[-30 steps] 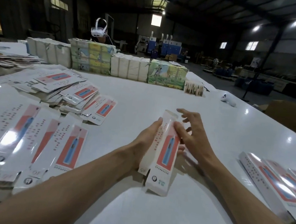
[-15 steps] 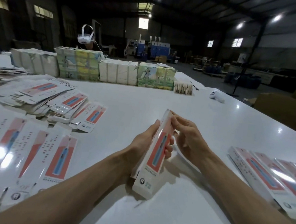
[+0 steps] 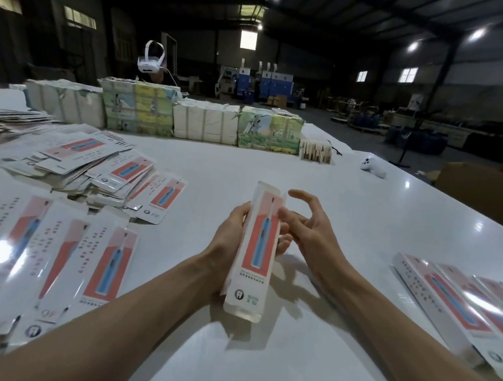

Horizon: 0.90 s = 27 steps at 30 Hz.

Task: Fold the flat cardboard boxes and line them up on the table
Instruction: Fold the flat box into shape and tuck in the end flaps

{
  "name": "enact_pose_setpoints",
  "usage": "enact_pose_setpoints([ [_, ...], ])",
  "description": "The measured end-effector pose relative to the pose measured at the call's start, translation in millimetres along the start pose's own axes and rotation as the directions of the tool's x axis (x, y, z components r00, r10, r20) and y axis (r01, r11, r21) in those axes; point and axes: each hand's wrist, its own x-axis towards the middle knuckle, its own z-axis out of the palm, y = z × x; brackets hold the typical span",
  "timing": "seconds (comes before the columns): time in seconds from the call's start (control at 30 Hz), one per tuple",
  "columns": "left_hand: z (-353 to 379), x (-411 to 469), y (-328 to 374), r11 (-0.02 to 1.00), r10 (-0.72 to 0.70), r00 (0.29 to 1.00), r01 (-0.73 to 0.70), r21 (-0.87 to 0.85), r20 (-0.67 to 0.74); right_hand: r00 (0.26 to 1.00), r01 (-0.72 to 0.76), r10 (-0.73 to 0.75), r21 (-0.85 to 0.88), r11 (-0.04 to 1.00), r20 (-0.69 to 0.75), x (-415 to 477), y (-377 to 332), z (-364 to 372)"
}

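Mostly undone: your left hand (image 3: 229, 239) grips a long white-and-red cardboard box (image 3: 257, 253) above the white table (image 3: 276, 174), right fingers (image 3: 307, 197) spread loose beside it, few folded boxes (image 3: 449, 307) at three o'clock, many flat blanks (image 3: 52, 247) at nine.

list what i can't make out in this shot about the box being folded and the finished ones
Head view only:
- Far side of the held box: turned away, and it hides most fingers of the left hand.
- Row of folded boxes: cut off by the right edge, so no count.
- The flat boxes: cut by the left and bottom edges.
- Small print on the box: too small and blurred.
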Motion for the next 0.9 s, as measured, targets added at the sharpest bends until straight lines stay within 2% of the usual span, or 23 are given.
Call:
enact_pose_setpoints([
  [0.07, 4, 0, -1, 0.993, 0.094, 0.995, -0.090, 0.079, -0.042, 1.000, -0.007, 0.007, 0.024, 1.000, -0.002, -1, -1, -2],
  [0.17, 15, -2, -5, 0.991, 0.135, 0.989, -0.133, 0.024, -0.058, 0.999, 0.011, -0.012, -0.015, 1.000, -0.042, -1, -1, -3],
  [0.27, 16, -1, -6, 0.976, 0.214, 0.975, -0.212, 0.042, -0.057, 0.998, 0.035, -0.039, -0.072, 0.997, -0.045, 1, -2, -4],
  [0.33, 14, -2, -6, 0.980, 0.199, 0.980, -0.199, 0.009, -0.026, 0.998, 0.052, -0.056, -0.106, 0.993, -0.035, -1, -4, -4],
  [0.4, 15, -5, -7, 0.993, 0.117, 0.992, -0.116, -0.034, 0.051, 0.997, 0.068, -0.070, -0.111, 0.992, -0.015, -5, -5, -4],
  [0.47, 17, -5, -6, 0.997, 0.078, 0.991, -0.079, 0.001, 0.112, 0.997, 0.076, -0.077, -0.098, 0.992, -0.014, -6, -6, -3],
  [0.63, 18, 3, -8, 0.952, 0.164, 0.978, -0.190, 0.238, 0.125, 0.993, 0.105, -0.114, -0.164, 0.981, -0.042, -3, -9, -2],
  [0.73, 15, 3, -11, 0.960, 0.175, 0.979, -0.194, 0.203, 0.108, 0.989, 0.142, -0.146, -0.189, 0.972, -0.006, -4, -7, -3],
  [0.9, 14, 3, -13, 0.925, 0.209, 0.973, -0.229, 0.303, 0.098, 0.995, 0.098, -0.098, -0.129, 0.987, 0.003, -2, -6, -4],
])
